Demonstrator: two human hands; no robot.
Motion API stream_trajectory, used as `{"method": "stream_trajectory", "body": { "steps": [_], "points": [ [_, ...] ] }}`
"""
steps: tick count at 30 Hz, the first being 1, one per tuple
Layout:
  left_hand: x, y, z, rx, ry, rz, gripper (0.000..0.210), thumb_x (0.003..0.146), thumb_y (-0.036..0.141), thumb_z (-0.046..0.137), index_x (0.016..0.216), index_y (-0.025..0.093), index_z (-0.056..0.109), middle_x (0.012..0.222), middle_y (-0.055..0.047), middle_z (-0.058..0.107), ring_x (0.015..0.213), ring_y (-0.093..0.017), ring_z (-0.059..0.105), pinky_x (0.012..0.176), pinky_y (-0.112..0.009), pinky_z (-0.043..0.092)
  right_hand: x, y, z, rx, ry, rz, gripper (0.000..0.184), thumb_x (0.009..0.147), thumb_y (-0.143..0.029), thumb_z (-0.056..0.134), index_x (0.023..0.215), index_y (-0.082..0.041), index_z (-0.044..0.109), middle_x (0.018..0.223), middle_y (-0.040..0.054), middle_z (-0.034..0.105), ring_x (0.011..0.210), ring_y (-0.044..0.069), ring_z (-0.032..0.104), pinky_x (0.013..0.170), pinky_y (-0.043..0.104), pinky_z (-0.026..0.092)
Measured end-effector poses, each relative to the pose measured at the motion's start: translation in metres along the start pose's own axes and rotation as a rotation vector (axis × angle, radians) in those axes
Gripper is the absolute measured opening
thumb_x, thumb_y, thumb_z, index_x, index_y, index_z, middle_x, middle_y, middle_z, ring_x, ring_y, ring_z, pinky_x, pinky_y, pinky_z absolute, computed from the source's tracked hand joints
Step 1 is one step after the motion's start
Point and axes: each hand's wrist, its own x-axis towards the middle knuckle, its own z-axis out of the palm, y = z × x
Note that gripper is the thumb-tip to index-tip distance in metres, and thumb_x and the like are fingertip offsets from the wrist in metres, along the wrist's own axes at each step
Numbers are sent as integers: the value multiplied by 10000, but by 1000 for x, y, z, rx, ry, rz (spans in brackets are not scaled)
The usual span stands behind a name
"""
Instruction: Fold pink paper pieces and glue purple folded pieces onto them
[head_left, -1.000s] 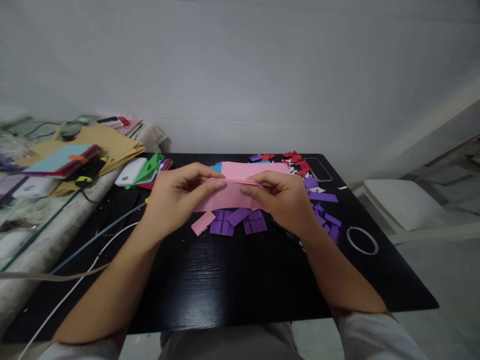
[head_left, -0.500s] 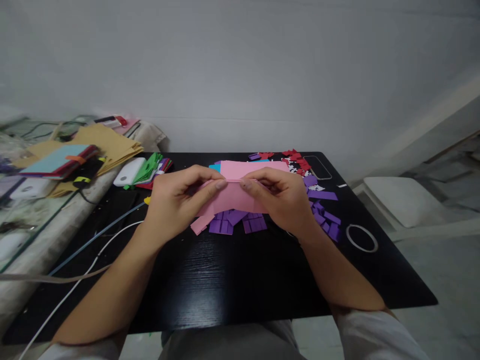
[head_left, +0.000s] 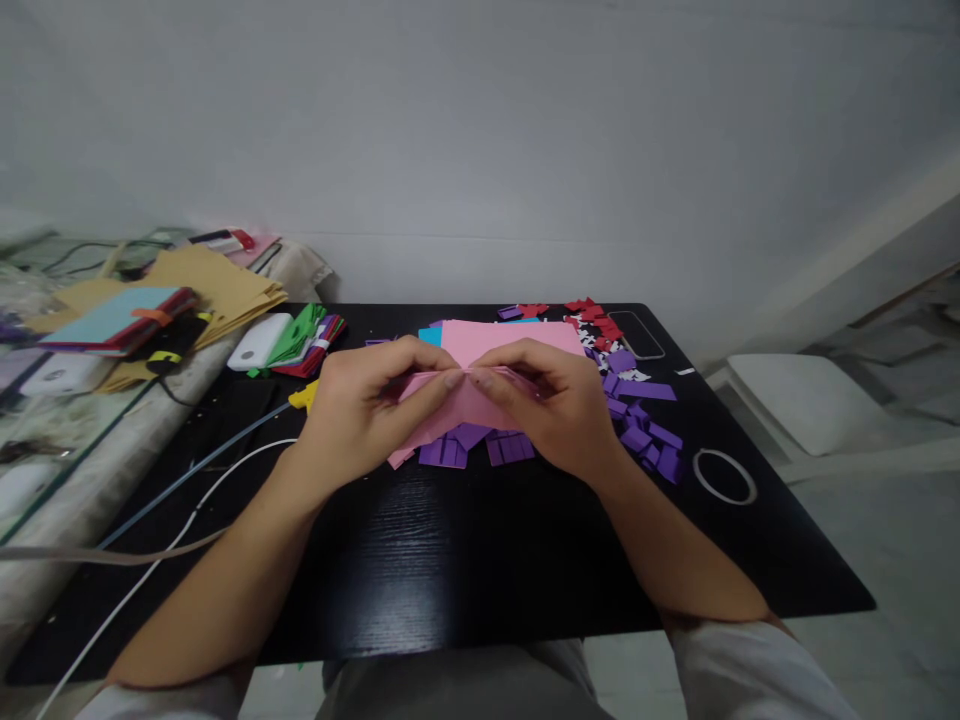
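Between my two hands a sheet of pink paper (head_left: pixel 466 405) is pinched along its upper fold, above the black table. My left hand (head_left: pixel 367 400) grips it with thumb and forefinger, and my right hand (head_left: pixel 551 400) does the same from the other side. The two thumb tips almost meet at the middle of the fold. Behind it lies another pink sheet (head_left: pixel 517 338), with a blue corner (head_left: pixel 430 335) showing at its left. Folded purple paper pieces (head_left: pixel 444 452) lie below the held sheet, partly hidden by it.
Purple pieces (head_left: pixel 651 438) and red scraps (head_left: pixel 596 312) are scattered at the right, near a pale ring (head_left: pixel 724 477). On the left are a green paper bundle (head_left: pixel 300 338), a white box (head_left: pixel 259 343), a white cable (head_left: pixel 196 512) and a yellow-tipped tool (head_left: pixel 303 396). A white stool (head_left: pixel 795 400) stands beyond the table.
My thumbs and fingertips have drawn closer together along the fold. The pink sheet's middle is now pinched more tightly, and my left hand has shifted slightly right.
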Motion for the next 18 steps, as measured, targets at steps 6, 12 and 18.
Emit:
{"method": "stream_trajectory", "body": {
  "steps": [6,12,18],
  "points": [
    [0,2,2,8,-11,15,63,957,208,702,915,185,743,769,31,741,583,-63,573,569,-198,436,-1,-1,1,45,-15,-10,26,946,-227,733,957,-222,756,905,-8,781,845,140,730,803,274,582],
    [0,2,2,31,-33,23,56,964,225,684,961,186,724,812,19,747,618,-75,597,578,-207,433,-1,2,2,33,1,-14,18,933,-226,739,936,-221,756,872,-15,773,801,132,716,757,263,572],
    [-1,-2,0,49,-36,-17,79,977,215,646,929,187,702,781,26,712,588,-78,545,555,-221,402,3,1,-3,83,34,49,4,896,-208,769,900,-208,768,858,2,790,773,139,732,719,260,595]
  ]
}}
